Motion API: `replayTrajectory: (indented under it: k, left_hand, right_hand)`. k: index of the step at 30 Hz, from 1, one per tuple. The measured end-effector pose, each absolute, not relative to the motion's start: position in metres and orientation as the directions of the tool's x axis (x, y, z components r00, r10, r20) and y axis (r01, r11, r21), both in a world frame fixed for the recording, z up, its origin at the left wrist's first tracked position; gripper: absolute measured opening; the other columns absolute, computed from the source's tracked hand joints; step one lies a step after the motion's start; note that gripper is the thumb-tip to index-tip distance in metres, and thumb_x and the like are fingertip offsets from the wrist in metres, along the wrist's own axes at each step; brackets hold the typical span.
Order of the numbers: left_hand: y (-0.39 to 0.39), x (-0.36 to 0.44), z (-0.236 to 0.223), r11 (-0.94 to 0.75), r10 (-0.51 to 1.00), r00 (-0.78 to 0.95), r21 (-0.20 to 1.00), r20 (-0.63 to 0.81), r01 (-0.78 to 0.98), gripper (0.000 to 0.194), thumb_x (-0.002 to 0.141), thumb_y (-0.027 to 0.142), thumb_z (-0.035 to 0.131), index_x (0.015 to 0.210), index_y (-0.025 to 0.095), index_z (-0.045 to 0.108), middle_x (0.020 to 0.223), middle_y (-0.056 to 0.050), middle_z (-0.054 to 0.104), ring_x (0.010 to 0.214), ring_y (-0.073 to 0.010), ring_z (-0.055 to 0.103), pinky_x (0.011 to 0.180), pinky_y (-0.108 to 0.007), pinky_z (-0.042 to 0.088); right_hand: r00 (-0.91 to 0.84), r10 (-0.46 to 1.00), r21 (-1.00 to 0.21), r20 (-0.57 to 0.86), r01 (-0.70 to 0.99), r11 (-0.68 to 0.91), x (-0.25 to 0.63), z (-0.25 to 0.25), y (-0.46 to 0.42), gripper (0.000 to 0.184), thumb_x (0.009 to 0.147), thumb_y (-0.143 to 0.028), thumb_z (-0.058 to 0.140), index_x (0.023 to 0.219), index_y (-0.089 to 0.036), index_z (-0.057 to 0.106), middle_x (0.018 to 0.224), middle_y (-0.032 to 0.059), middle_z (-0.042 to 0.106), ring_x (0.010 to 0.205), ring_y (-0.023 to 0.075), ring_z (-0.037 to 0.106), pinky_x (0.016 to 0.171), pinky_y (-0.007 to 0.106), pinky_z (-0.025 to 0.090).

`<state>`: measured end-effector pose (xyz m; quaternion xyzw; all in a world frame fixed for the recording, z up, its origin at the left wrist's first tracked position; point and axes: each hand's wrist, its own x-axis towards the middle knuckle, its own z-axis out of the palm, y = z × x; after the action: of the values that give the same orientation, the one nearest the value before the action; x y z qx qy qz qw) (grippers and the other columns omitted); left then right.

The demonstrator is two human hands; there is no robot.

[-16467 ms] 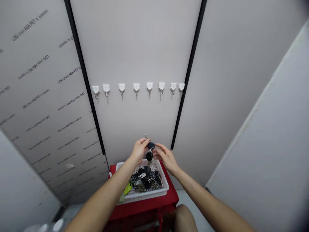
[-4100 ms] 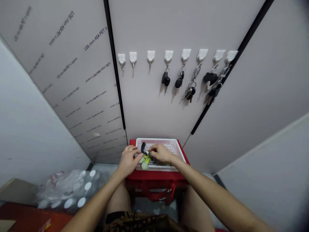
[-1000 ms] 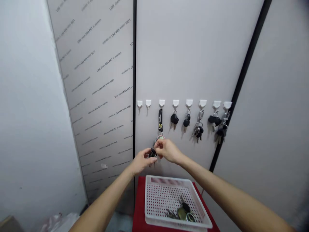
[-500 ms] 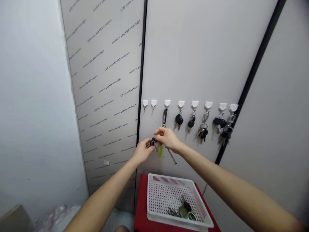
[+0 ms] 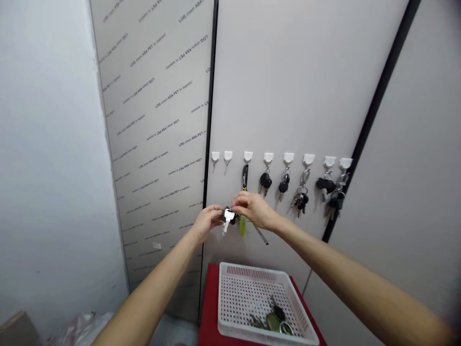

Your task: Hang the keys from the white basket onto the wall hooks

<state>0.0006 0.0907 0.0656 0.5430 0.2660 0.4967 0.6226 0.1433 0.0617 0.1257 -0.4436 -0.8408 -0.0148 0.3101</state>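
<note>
My right hand point(image 5: 254, 210) pinches a bunch of keys point(image 5: 228, 217) near its top, in front of the wall panel. A silver key and dark key heads show in the bunch; its ring is mostly hidden by fingers. From the left, my left hand point(image 5: 209, 222) has its fingers closed against the side of the bunch. Below my right hand a thin dark strip point(image 5: 261, 235) sticks out; what it is joined to is hidden. Behind the hands, a black strap point(image 5: 245, 177) hangs from the third hook, and a yellow-green tag point(image 5: 243, 227) shows beneath.
Two bare white hooks point(image 5: 228, 156) are at the row's left end. Several key bunches point(image 5: 265, 180) hang on hooks to the right. Below, a white perforated basket point(image 5: 225, 327) holds keys and a round greenish item point(image 5: 272, 321). It rests on a red surface point(image 5: 209, 322).
The bunch has turned, so a silver key now faces me and hangs down. My left hand has shifted slightly left, its fingers less wrapped over the keys.
</note>
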Motion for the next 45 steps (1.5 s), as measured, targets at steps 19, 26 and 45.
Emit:
replayTrajectory:
  k: [19,26,45]
  left_hand:
    - [0.162,0.034,0.150,-0.326,0.937,-0.149,0.944,0.316,-0.054,0.015,0.062,0.015,0.046,0.075,0.010,0.051,0.055,-0.001,0.052,0.044,-0.0074,0.048,0.047,-0.021,0.039]
    - [0.146,0.028,0.073,-0.254,0.963,-0.061,0.962,0.261,0.103,0.029,0.059,0.018,0.049,0.088,0.013,0.048,0.074,-0.005,0.056,0.061,-0.0105,0.052,0.058,-0.024,0.039]
    - [0.048,0.073,-0.104,-0.373,0.753,0.649,0.744,-0.105,0.554,0.029,0.054,0.015,0.051,0.082,0.011,0.054,0.079,-0.007,0.057,0.072,-0.0158,0.051,0.065,-0.026,0.039]
  right_hand:
    - [0.014,0.775,-0.346,0.631,0.900,0.266,0.115,0.198,0.144,0.023,0.063,-0.010,0.039,0.075,-0.009,0.058,0.064,0.0066,0.059,0.060,0.0113,0.052,0.060,0.021,0.039]
    - [-0.121,0.691,-0.258,0.712,0.871,0.419,0.142,0.149,0.100,0.026,0.064,-0.012,0.039,0.085,-0.013,0.055,0.080,0.0050,0.057,0.073,0.0114,0.050,0.070,0.023,0.036]
    - [-0.290,0.953,-0.289,-0.083,0.922,0.256,0.242,-0.077,0.004,0.014,0.057,-0.012,0.042,0.056,-0.014,0.056,0.057,0.0024,0.054,0.054,0.0092,0.044,0.052,0.018,0.031]
